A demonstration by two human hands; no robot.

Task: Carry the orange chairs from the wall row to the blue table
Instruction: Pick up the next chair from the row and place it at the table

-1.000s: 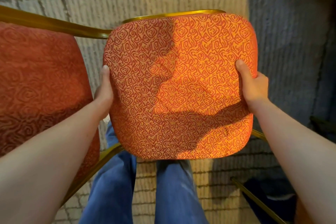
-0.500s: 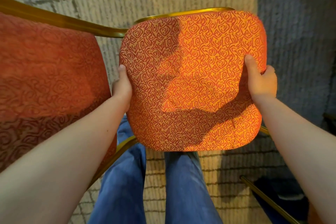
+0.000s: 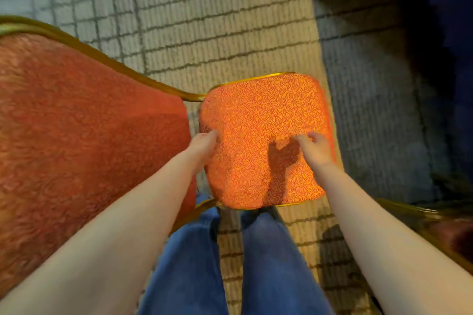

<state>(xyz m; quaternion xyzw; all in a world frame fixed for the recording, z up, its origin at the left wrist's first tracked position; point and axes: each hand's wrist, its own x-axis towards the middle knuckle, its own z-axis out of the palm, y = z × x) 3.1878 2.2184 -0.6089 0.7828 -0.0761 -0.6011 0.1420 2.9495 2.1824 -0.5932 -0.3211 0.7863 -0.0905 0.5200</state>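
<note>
Orange chair (image 3: 263, 120) sits at the frame's centre. Its rounded-square seat cushion is covered in woven cloth with red swirls and edged by shiny gold metal tubing. The left hand (image 3: 204, 144) grips the cushion's left edge, thumb on top and the other fingers hidden beyond it. The right hand (image 3: 316, 147) is over the cushion's right part with fingers loosely bent; blur hides whether it holds anything. A second chair (image 3: 76, 135), duller red with the same gold tubing, fills the left. Ribbed beige carpet (image 3: 217, 33) with dark grid lines lies beneath.
</note>
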